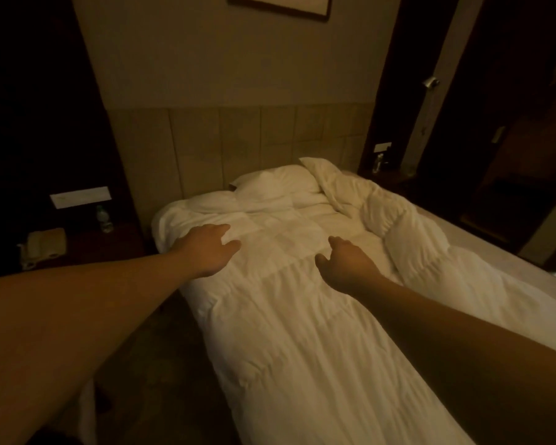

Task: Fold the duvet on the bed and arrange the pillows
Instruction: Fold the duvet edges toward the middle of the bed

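Note:
A white quilted duvet point(289, 303) covers the bed, flat on the left half and bunched into a rumpled ridge point(395, 216) along the right. A white pillow point(276, 184) lies at the head against the tiled headboard, its lower part under the duvet. My left hand point(207, 247) rests palm down on the duvet near its upper left corner, fingers spread. My right hand point(344, 263) hovers over or lightly touches the duvet's middle, fingers loosely curled with nothing in them.
To the left stands a dark nightstand with a telephone point(44, 245) and a water bottle point(104, 219). Another bottle point(379, 162) sits on the right nightstand. Bare mattress sheet point(507, 252) shows along the bed's right edge. Dark floor lies on my left.

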Demonstrator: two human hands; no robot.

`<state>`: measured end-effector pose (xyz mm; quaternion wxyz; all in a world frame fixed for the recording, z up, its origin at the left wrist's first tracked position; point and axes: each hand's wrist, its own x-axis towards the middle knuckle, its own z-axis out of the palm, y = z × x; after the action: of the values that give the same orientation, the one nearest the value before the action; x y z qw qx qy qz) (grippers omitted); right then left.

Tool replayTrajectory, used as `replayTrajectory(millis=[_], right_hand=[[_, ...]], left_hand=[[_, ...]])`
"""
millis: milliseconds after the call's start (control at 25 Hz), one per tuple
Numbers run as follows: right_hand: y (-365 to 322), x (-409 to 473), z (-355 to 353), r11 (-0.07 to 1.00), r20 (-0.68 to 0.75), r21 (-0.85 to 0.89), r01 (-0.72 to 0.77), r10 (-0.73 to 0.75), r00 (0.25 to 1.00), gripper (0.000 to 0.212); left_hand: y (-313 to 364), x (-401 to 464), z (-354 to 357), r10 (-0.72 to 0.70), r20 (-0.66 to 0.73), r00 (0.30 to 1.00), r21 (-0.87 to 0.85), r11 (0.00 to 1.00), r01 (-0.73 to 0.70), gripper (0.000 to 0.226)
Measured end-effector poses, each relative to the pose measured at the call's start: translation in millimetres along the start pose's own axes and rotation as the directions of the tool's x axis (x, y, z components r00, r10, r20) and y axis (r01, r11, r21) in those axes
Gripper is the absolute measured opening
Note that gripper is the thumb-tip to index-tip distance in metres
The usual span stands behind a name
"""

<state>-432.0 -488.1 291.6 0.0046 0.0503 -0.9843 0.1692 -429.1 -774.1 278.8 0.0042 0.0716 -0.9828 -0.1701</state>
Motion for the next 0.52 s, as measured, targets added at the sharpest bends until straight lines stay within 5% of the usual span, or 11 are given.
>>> replayTrajectory(millis=[160, 520], right_hand=[[-29.2, 47.1, 23.1, 1.0, 0.016, -0.022, -0.019, 0.019, 1.0, 0.064], [-34.6, 207.8, 49.7, 0.988, 0.001, -0.001, -0.152, 0.152, 0.988, 0.064]], left_hand=[[-44.1, 44.4, -5.9, -0.05, 0.012, 0.999, -0.015, 0.999, 0.05, 0.075], [-40.9, 216.9, -17.2, 0.118, 0.034, 0.992, 0.002, 0.993, -0.118, 0.07]])
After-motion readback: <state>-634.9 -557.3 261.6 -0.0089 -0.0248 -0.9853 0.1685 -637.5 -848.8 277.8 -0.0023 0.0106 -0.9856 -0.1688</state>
